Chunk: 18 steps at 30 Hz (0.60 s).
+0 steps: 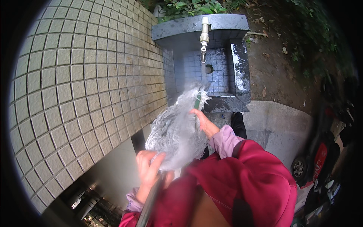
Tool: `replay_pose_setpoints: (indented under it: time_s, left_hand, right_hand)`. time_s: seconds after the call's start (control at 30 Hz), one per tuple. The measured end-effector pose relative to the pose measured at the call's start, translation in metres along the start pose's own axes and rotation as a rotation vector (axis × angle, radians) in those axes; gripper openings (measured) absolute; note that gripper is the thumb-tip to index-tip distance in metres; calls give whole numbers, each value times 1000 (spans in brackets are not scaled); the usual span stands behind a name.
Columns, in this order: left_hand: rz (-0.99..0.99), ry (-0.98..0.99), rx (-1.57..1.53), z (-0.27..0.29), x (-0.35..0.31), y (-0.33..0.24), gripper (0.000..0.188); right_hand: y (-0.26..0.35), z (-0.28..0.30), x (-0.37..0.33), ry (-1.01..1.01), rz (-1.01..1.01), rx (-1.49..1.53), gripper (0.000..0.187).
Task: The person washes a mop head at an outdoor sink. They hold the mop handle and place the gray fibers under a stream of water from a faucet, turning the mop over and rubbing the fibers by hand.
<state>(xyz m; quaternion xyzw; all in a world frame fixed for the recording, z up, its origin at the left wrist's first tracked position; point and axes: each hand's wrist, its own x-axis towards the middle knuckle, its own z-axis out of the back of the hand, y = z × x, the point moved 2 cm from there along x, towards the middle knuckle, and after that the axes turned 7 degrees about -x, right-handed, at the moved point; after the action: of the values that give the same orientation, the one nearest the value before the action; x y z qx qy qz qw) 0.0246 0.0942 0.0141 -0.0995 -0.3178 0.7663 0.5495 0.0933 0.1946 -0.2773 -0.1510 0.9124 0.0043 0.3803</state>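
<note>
A wet string mop [177, 132] with whitish-grey strands lies slanted in front of my body, its far end reaching over the near rim of the sink. My right hand [204, 123] is closed on its right side, beside a green strip [197, 101] among the strands. At the near end, my left hand [151, 168] is wrapped round the mop. A metal pole [153, 198] runs back from there toward my body. A whitish blur covers part of the strands and hides detail. Beyond the mop, a tap [204, 39] hangs over the dark tiled sink [242, 72].
To the left rises a wall of beige tiles [75, 87]. Bare soil [272, 72] and green plants [196, 6] border the sink at right and back. A concrete slab [278, 125] lies at right, with a red vehicle [319, 160] and its wheel [298, 168] beyond.
</note>
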Motion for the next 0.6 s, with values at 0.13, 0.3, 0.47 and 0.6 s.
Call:
replay_pose_setpoints:
  time_s: [0.13,0.3,0.47,0.6]
  left_hand:
    - [-48,30,-11,0,10,-6,45]
    - [-25,22,-173,7,10,7,49]
    - [163,70,-260,-6,-12,29,45]
    - [-30,94,-85,11,-9,19,43]
  right_hand:
    - [-13,24,12,-100,-51,-30,50]
    - [3,24,-24,-264,107,44,50]
    - [36,2,-53,-194,149,92,32]
    - [25,-18,-34,-99,148,93,24]
